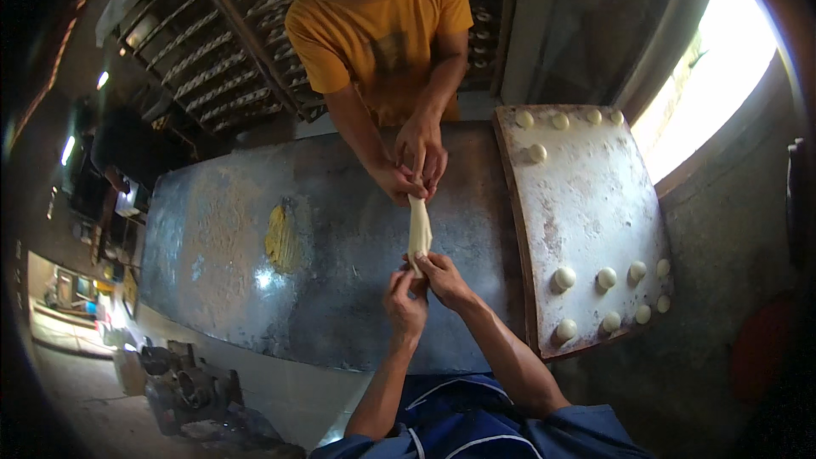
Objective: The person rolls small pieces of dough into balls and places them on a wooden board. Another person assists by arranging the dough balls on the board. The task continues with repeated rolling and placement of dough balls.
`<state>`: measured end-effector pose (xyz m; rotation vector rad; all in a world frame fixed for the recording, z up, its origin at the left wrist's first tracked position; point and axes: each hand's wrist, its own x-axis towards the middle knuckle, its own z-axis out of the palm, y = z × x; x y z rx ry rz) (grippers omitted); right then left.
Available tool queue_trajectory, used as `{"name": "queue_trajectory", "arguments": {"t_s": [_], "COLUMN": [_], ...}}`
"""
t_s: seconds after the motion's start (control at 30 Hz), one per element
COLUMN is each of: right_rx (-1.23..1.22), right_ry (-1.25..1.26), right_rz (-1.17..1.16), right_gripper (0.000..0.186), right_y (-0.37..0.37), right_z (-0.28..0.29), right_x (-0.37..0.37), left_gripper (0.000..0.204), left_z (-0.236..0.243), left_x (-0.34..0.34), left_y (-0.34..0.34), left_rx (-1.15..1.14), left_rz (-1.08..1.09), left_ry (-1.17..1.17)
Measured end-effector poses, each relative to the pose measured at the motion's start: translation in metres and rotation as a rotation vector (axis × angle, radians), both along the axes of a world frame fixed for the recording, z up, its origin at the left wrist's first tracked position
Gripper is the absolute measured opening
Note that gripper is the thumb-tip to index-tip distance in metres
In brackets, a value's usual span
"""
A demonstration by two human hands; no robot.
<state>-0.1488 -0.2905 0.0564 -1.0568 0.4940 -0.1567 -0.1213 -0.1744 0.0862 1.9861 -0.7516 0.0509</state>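
A long, pale strip of dough (pixel 419 225) is stretched over the dark metal table (pixel 348 306), between my hands and a co-worker's two hands (pixel 412 170), which grip its far end. My left hand (pixel 406 302) pinches the near end, fingers curled. Beside it on the right, my right hand (pixel 442 279) also grips that end, thumb on the dough. The tips of some of my fingers are hidden by the dough and each other.
A whitish board (pixel 578 204) with several round dough balls (pixel 563 279) lies on the right. A yellow smear (pixel 279 238) marks the table's left half. The co-worker in orange (pixel 378 42) stands opposite, before racks (pixel 204 59). Dark machinery (pixel 183 382) is at lower left.
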Motion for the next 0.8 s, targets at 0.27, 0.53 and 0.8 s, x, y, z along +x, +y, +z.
{"name": "queue_trajectory", "arguments": {"t_s": [0.27, 0.53, 0.8], "right_rx": [-0.063, -0.351, -1.247], "right_ry": [0.241, 0.382, 0.438], "right_rz": [-0.042, 0.004, -0.071], "right_gripper": [0.042, 0.05, 0.023], "right_y": [0.042, 0.051, 0.071], "right_z": [0.007, -0.018, 0.03], "right_x": [-0.001, 0.013, -0.007], "left_gripper": [0.066, 0.056, 0.028], "left_z": [0.079, 0.001, -0.073], "left_x": [-0.003, 0.078, 0.105], "left_y": [0.109, 0.143, -0.015], "left_rx": [0.041, 0.236, -0.497], "left_rz": [-0.316, -0.382, -0.275], "left_ry": [0.798, 0.745, 2.111]}}
